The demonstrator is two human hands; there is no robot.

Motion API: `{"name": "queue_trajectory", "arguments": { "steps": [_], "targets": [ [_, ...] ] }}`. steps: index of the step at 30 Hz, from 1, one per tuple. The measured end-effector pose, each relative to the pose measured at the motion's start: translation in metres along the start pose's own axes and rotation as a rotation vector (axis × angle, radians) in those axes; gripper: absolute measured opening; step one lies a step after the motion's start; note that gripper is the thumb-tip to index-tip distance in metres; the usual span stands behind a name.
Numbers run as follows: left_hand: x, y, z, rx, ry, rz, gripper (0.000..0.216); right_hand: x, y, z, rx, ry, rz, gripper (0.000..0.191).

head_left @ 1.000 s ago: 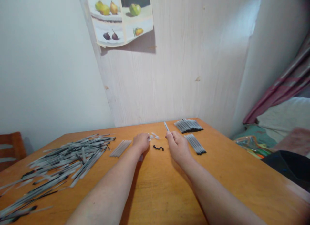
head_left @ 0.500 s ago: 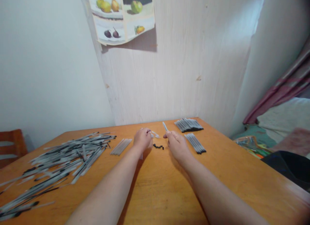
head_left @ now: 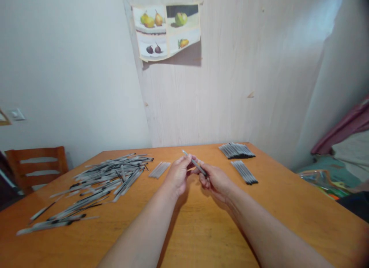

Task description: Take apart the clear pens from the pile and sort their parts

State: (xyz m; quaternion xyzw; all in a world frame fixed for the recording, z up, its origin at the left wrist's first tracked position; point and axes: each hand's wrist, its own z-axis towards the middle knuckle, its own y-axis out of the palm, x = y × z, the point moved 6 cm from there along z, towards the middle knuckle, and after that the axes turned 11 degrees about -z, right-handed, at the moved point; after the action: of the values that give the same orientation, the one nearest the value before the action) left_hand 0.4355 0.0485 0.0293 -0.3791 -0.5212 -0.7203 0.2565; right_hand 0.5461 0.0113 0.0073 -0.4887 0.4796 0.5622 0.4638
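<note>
My two hands meet above the middle of the orange wooden table. A thin grey pen slants between them, its tip pointing up and left. My right hand is closed on the pen's lower end. My left hand is closed with its fingertips pinched at the pen's upper part; whether something small sits in that pinch I cannot make out.
A big loose heap of grey pens spreads over the table's left side, with a small neat row of pens beside it. Two tidy bundles of pens lie at the far right. A wooden chair stands left; bedding at right.
Both hands have lifted off the table and come together on the pen. The left hand left the small clear pieces. The view has shifted, so the small black parts are hidden behind the hands.
</note>
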Motion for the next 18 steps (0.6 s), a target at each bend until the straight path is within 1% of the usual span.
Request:
{"name": "queue_trajectory", "arguments": {
  "steps": [3, 4, 6, 9, 12, 18],
  "targets": [
    [0.014, -0.025, -0.006, 0.199, 0.073, -0.073, 0.027, 0.014, 0.0, 0.003, -0.014, 0.093, -0.003, 0.038],
    [0.017, -0.03, -0.009, 0.237, 0.092, -0.088, 0.027, 0.018, 0.0, 0.004, -0.018, 0.113, -0.008, 0.038],
    [0.021, -0.037, -0.014, 0.269, 0.116, -0.114, 0.028, 0.024, 0.003, 0.005, -0.037, 0.132, -0.024, 0.035],
    [0.019, -0.041, -0.019, 0.27, 0.13, -0.134, 0.03, 0.028, 0.007, 0.004, -0.068, 0.111, -0.056, 0.033],
    [0.014, -0.041, -0.019, 0.241, 0.124, -0.139, 0.029, 0.028, 0.009, 0.002, -0.064, 0.088, -0.054, 0.033],
    [0.005, -0.036, -0.021, 0.183, 0.048, -0.105, 0.027, 0.03, 0.009, 0.002, -0.049, 0.077, 0.02, 0.029]
  ]
}}
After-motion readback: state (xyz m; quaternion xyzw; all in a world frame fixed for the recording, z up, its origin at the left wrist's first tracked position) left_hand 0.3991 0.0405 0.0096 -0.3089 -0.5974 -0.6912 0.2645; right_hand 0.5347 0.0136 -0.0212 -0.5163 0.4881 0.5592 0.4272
